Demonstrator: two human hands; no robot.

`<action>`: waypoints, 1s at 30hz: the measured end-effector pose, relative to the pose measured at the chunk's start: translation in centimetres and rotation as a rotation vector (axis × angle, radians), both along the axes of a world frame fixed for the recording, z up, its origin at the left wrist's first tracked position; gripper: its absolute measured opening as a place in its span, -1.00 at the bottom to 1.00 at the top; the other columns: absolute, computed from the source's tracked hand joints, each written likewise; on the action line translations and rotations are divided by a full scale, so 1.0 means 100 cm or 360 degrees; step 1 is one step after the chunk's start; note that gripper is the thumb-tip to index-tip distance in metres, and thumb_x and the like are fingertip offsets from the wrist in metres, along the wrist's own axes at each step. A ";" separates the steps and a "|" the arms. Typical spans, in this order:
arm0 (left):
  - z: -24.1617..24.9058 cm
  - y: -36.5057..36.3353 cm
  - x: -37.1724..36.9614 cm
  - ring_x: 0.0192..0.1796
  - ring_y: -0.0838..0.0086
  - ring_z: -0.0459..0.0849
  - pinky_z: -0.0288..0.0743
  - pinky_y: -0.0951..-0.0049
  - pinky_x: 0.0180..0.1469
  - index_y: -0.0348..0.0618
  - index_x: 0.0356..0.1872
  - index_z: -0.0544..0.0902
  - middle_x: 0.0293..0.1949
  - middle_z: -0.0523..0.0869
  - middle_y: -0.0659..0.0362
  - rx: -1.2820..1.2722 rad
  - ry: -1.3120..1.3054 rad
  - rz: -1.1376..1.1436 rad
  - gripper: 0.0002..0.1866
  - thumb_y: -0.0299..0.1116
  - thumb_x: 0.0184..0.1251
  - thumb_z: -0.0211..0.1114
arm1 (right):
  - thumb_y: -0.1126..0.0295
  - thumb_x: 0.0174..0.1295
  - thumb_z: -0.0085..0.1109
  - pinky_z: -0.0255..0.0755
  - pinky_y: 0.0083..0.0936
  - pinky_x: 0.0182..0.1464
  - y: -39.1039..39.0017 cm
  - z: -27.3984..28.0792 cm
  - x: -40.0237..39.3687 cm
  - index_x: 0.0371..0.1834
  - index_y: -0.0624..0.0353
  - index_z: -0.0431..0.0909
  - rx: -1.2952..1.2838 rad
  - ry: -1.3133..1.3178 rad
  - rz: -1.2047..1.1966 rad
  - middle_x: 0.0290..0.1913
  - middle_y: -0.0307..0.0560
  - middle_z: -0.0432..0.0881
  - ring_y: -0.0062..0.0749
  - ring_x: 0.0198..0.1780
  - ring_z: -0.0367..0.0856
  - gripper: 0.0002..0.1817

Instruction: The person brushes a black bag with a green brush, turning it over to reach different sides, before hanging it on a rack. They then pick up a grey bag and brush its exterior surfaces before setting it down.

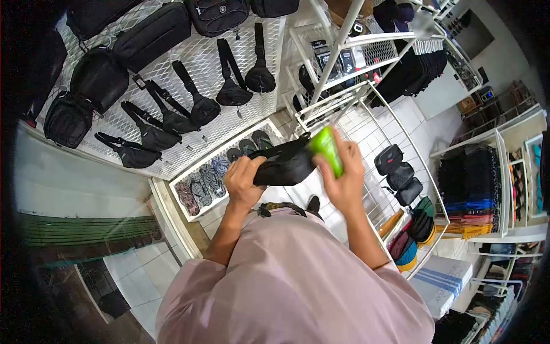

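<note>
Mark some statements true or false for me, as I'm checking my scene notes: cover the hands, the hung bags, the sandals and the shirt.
1. The left hand holds a black item. True.
2. Yellow bags fill the wall. False: the waist bags on the white mesh panel are black.
3. The right hand holds a green item. True.
4. Sandals lie below those waist bags. True.
5. The wearer's clothing is dark blue. False: the shirt is pale pink.
</note>
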State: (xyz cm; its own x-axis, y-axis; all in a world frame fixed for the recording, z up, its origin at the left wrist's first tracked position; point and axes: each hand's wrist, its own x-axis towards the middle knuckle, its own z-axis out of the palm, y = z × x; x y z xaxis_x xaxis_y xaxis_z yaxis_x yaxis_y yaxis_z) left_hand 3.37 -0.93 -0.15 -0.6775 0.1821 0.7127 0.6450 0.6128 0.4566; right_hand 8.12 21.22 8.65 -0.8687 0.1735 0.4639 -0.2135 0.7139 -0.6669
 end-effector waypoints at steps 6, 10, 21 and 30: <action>0.009 0.006 -0.002 -0.34 0.11 0.66 0.54 0.18 -0.27 -0.10 -0.13 0.71 -0.38 0.57 0.10 0.0085 -0.0058 0.0010 -0.63 -0.43 -0.07 0.52 | 0.22 0.14 0.53 0.52 -0.29 -0.05 -0.018 0.016 0.014 0.52 0.09 0.47 -0.0092 0.0196 0.0279 -0.14 0.13 0.59 -0.07 -0.14 0.63 -0.18; 0.002 0.005 -0.003 -0.36 0.08 0.66 0.54 0.19 -0.28 -0.13 -0.15 0.71 -0.39 0.62 0.09 0.0207 0.0024 0.0029 -0.67 -0.41 -0.02 0.51 | 0.24 0.25 0.45 0.49 -0.26 -0.07 -0.008 0.002 0.000 0.53 0.08 0.46 -0.0106 0.0042 0.0047 -0.14 0.14 0.58 -0.07 -0.16 0.60 -0.26; 0.006 0.005 -0.006 -0.25 0.10 0.76 0.61 0.28 -0.19 -0.28 -0.06 0.65 -0.26 0.73 -0.04 0.0436 -0.0288 -0.0158 -0.52 -0.44 -0.07 0.63 | 0.28 0.49 0.22 0.41 -0.35 0.23 -0.005 -0.056 -0.019 0.59 0.31 0.26 -0.0474 -0.0129 0.0020 0.17 0.13 0.55 -0.16 0.13 0.56 -0.32; 0.020 0.016 -0.001 0.23 0.20 0.67 0.49 0.27 0.33 -0.39 0.43 0.38 0.23 0.64 -0.18 0.0958 -0.1189 -0.0547 -0.25 -0.13 0.38 0.44 | 0.22 0.22 0.56 0.42 -0.58 -0.27 -0.015 -0.067 -0.026 0.18 0.23 0.51 -0.1265 -0.0590 0.0096 -0.22 -0.26 0.61 -0.60 -0.30 0.55 -0.43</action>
